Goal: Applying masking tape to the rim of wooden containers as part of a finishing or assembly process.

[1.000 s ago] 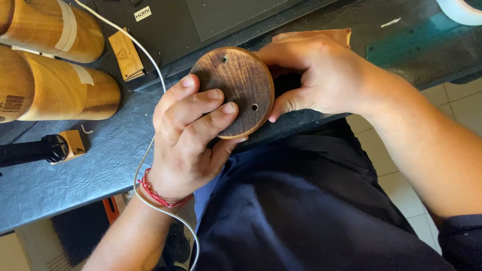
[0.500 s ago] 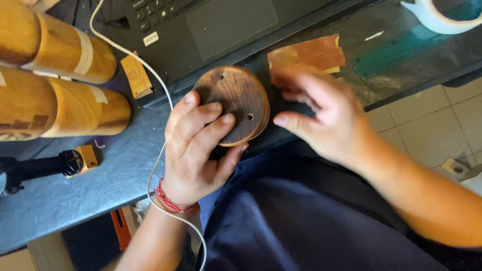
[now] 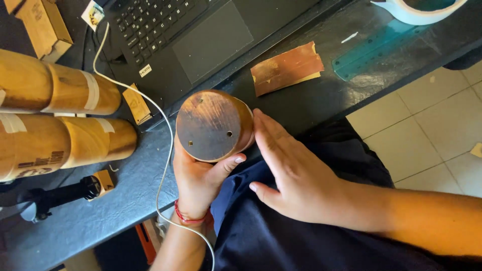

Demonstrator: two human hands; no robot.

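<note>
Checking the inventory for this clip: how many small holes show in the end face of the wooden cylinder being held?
3 on the wooden cylinder: one near the top edge, one at lower right, one at lower left. The left hand holds it; its fingers may hide others.

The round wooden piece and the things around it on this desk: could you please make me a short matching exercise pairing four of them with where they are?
Things:
1. round wooden piece
2. sandpaper sheet
3. laptop
4. bamboo tubes

Places:
a. flat on the dark desk, right of the trackpad
b. lying side by side at the left edge
c. held from below in the left hand, right hand flat against its side
d. open at the top, keyboard showing

Pairs: 1-c, 2-a, 3-d, 4-b
</note>
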